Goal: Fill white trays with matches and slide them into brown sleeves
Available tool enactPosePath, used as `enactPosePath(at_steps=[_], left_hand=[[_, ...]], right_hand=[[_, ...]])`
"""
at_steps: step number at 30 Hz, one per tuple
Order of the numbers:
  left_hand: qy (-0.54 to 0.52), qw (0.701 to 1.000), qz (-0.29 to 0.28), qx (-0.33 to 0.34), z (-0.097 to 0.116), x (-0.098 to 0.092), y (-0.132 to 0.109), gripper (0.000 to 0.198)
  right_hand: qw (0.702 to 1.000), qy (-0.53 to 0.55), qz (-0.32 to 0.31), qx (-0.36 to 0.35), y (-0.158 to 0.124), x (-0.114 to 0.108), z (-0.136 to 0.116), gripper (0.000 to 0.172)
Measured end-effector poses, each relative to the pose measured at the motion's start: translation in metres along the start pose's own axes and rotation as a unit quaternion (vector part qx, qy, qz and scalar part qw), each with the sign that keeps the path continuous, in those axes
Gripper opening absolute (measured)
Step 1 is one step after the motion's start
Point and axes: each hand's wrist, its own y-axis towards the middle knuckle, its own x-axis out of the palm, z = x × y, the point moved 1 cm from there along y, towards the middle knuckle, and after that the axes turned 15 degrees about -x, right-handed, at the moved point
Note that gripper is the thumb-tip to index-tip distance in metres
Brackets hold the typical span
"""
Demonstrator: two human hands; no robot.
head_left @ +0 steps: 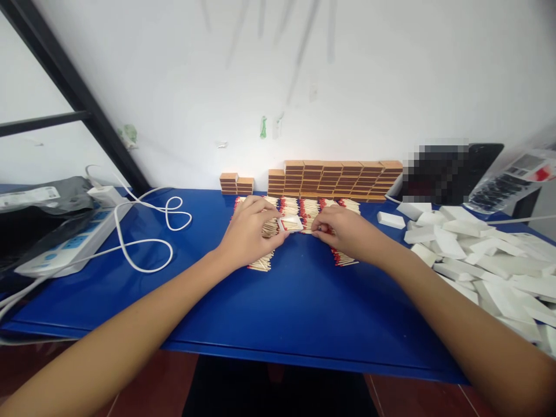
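My left hand (249, 230) holds a small white matchbox tray (290, 224) by its left side, fingers curled round it, above rows of red-tipped matches (304, 207) laid on the blue table (278, 301). My right hand (343, 230) is closed in a pinch at the tray's right end, on a few matches as far as I can make out. More matches lie under both hands (260, 264).
Stacks of brown filled matchboxes (334, 179) stand along the white wall. A heap of white empty trays (478, 260) fills the right side. At the left lie a white power strip (73, 240) and looped white cable (147, 243). Dark devices stand at back right.
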Motion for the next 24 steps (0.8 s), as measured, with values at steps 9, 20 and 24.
enactPosePath(at_steps=[9,20,24], left_hand=[[-0.004,1.0,0.003,0.01,-0.0002,0.0013,-0.001,0.026],[-0.006,1.0,-0.003,0.013,-0.0017,0.0022,-0.0008,0.027],[-0.005,1.0,-0.005,0.017,-0.0011,0.0025,-0.0014,0.028]], right_hand=[[1.0,0.016,-0.008,0.008,0.0019,-0.0038,-0.0074,0.01],[1.0,0.026,-0.015,-0.005,0.0027,-0.002,-0.0066,0.01],[0.999,0.029,-0.025,0.006,0.0031,-0.0019,-0.0083,0.013]])
